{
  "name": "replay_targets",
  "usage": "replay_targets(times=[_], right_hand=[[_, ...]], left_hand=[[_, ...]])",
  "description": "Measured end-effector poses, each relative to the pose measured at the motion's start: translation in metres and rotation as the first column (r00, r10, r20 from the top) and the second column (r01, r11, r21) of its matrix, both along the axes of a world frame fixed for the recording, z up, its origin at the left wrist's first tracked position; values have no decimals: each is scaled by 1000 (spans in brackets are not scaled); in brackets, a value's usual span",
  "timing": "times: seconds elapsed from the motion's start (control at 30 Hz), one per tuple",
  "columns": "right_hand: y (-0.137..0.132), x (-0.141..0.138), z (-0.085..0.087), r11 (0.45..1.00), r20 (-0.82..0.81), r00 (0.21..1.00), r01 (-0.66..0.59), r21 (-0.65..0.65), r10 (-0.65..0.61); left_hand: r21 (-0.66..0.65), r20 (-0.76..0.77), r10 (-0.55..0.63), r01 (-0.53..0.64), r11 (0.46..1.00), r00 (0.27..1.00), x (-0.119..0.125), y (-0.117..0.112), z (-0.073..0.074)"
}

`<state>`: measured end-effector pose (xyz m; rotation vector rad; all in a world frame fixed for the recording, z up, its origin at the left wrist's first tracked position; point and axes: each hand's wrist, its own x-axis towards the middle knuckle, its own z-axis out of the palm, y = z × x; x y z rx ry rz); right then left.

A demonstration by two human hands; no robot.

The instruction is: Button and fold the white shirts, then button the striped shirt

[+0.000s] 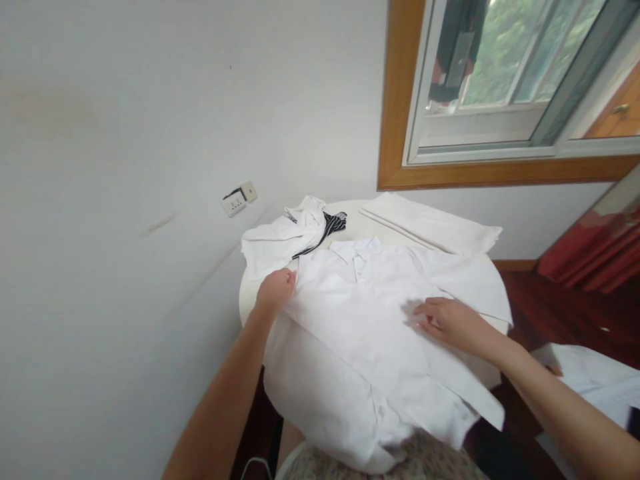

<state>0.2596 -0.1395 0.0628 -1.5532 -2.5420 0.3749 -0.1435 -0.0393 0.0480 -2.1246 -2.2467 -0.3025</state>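
A white collared shirt (365, 327) lies spread on a round white table (247, 307), its collar towards the wall and its lower part hanging over the near edge. My left hand (277, 290) is closed at the shirt's left shoulder edge, with its fingertips on the cloth. Over the right half of the shirt front is my right hand (443, 323), its fingers loosely bent and apart, holding nothing. Just beyond my left hand rests a crumpled white garment (280, 240) with a black striped cloth (334, 225) beside it.
A folded white cloth (430, 223) lies at the table's far right. The wall (150, 167) with a socket (234, 203) stands close behind and left. A wood-framed window (400, 177) is above. White items (590, 370) and a red curtain (595, 253) are at the right.
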Motion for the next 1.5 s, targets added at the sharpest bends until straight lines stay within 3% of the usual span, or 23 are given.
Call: replay_targets(times=[0.1, 0.23, 0.33, 0.43, 0.53, 0.67, 0.9, 1.1, 1.37, 1.5], right_hand=[[12, -21, -12, 997, 89, 994, 51, 59, -56], [13, -40, -27, 991, 128, 989, 58, 119, -73], [12, -46, -38, 982, 156, 984, 51, 181, -80], [13, -49, -43, 975, 181, 976, 79, 206, -118], [15, -52, -43, 972, 242, 960, 92, 216, -145], [18, -55, -39, 967, 291, 952, 16, 254, -92], [18, -50, -40, 964, 210, 976, -3, 264, -54], [17, -52, -42, 963, 217, 973, 13, 269, -74], [21, -56, -33, 967, 310, 948, -14, 253, -67], [26, -57, -31, 965, 308, 949, -25, 262, -59]], left_hand=[[-102, -59, 112, -117, 988, 992, 10, 26, 1], [-158, 23, 86, -81, 984, 996, 12, 44, -6], [-111, 46, 73, -67, 992, 996, 14, 45, -6], [25, 50, 69, -70, 997, 996, 17, 42, -2], [109, -9, 53, -52, 993, 999, 16, 40, 0], [29, -129, 50, -47, 998, 990, 5, 44, 1], [-48, 53, 54, -52, 998, 997, -4, 36, 9], [-145, -67, 78, -87, 986, 995, 10, 18, 5], [-70, -32, 5, -7, 998, 999, 8, 17, -5], [-63, 2, 89, -88, 994, 996, 5, 12, -4]])
